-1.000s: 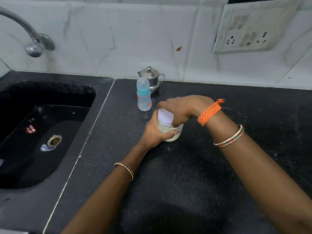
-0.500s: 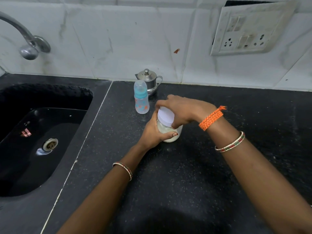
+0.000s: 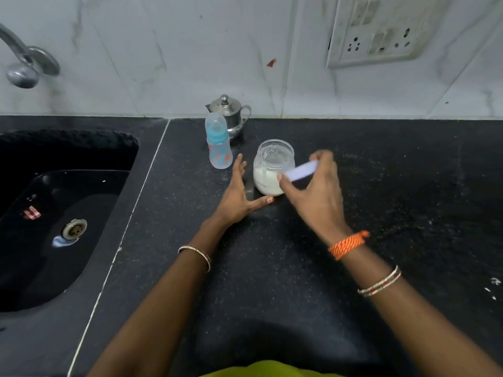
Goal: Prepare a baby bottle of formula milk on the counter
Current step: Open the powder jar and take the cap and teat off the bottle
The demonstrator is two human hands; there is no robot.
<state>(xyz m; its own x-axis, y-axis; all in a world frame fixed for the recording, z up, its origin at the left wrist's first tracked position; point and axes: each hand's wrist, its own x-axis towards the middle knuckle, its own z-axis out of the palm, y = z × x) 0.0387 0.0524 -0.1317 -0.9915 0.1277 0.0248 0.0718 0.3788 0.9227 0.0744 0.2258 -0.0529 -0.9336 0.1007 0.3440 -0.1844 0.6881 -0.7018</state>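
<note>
A clear jar (image 3: 272, 170) half full of white formula powder stands uncovered in the middle of the black counter (image 3: 381, 186). My right hand (image 3: 315, 194) holds the jar's white lid (image 3: 300, 171) just to the jar's right, tilted. My left hand (image 3: 239, 194) lies with fingers spread beside the jar's left side, its thumb at the jar's base, not gripping it. A capped baby bottle (image 3: 217, 144) with a teal collar stands upright behind and left of the jar.
A small steel pot (image 3: 231, 115) with lid stands against the tiled wall behind the bottle. A black sink (image 3: 54, 213) with a drain fills the left side, a tap (image 3: 21, 63) above it. A socket panel (image 3: 381, 31) hangs on the wall at upper right.
The lid has come off the jar and moved to the right in my right hand. My left hand has let go of the jar and spread its fingers.
</note>
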